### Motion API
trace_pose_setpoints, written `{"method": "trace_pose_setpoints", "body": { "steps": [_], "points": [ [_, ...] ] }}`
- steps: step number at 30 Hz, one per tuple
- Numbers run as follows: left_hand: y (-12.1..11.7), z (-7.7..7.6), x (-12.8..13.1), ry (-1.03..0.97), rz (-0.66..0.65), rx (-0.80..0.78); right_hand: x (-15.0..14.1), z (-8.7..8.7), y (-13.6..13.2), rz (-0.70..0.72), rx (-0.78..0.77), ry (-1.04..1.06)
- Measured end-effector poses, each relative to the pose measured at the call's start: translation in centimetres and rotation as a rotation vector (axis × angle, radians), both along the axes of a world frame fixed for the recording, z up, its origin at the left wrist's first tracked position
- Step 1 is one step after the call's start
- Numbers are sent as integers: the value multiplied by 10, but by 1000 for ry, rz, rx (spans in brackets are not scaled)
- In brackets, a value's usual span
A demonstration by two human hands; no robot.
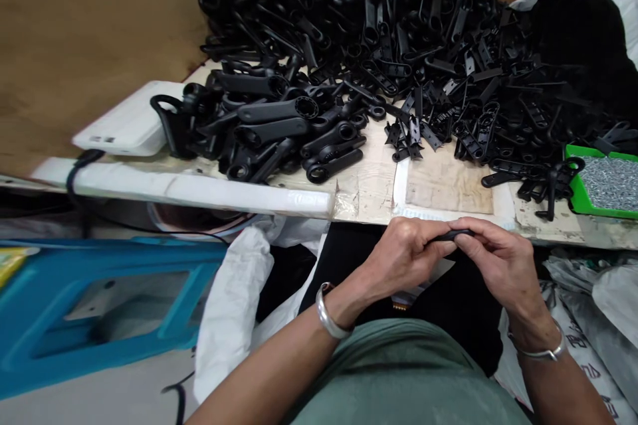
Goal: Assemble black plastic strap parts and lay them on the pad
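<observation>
My left hand (405,251) and my right hand (502,264) meet just off the table's front edge. Between them they pinch a slim black plastic part (453,235), mostly covered by my fingers. A thin worn board (448,187) lies on the table just beyond my hands. Past it are spread small black plastic pieces (413,131), some with holes. Left of the board, larger black handle-like arms with round ringed ends (275,131) are stacked in a loose pile. A few black pieces (551,187) lie at the right, beside a green tray (574,202) of small silvery metal bits, perhaps screws.
A big heap of black parts (319,6) fills the back of the table. A white box-shaped device (129,121) with a black cable stands at left. Below are a blue plastic stool (199,292) and white sacks (234,305). Cardboard (100,20) rises at the left.
</observation>
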State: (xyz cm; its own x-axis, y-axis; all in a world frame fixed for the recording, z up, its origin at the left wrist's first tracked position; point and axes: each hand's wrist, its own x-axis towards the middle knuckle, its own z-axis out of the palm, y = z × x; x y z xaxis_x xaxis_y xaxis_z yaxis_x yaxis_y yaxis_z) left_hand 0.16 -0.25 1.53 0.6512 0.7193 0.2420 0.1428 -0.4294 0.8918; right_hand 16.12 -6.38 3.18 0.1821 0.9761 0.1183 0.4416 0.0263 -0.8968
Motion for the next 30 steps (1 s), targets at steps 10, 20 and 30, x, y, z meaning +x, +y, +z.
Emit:
{"method": "trace_pose_setpoints", "body": {
  "steps": [10,20,30],
  "points": [
    [15,-7,5,-153,-74,-614,-1,-6,17,-60,-104,114],
    [-7,-14,12,-733,136,-978,-9,-16,10,-259,-46,552],
    [-15,-11,29,-555,196,-749,-17,-20,-4,-130,-149,373]
  ]
}}
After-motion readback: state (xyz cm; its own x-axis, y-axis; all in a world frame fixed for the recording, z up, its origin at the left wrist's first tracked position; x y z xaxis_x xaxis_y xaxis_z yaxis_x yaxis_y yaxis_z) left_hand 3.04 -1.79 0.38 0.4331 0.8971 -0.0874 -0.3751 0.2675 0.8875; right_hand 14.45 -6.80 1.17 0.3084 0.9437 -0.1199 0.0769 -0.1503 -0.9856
